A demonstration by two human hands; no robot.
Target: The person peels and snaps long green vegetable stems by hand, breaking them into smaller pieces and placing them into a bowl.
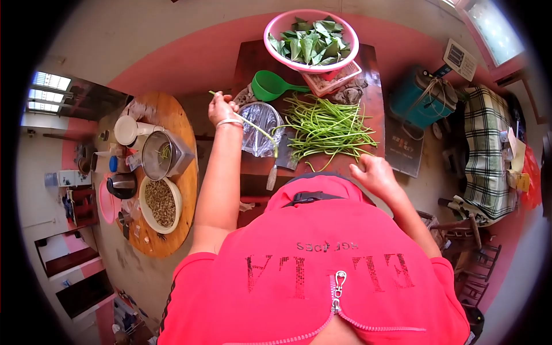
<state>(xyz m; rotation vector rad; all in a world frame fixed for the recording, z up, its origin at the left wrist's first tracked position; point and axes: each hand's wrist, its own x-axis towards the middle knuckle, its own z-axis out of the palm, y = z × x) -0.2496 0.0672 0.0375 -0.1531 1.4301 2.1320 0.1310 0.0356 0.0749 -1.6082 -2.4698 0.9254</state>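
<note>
Fingers of the left hand (224,110) pinch one long green stem (261,130), which crosses in front of a bowl (256,142) lined with clear plastic. Next come a knife (286,156) and a big pile of green stems (333,127) on the dark red table (372,92). Near the pile, the right hand (375,175) has its fingers curled in, and I cannot tell if they hold anything.

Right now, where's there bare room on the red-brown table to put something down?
The far-left corner of the red-brown table looks bare, beside the pink basin and behind the green dipper. There's a narrow free strip along the near edge too, between the cleaver and right hand. The middle is crowded with clear plastic and green stems.
</note>
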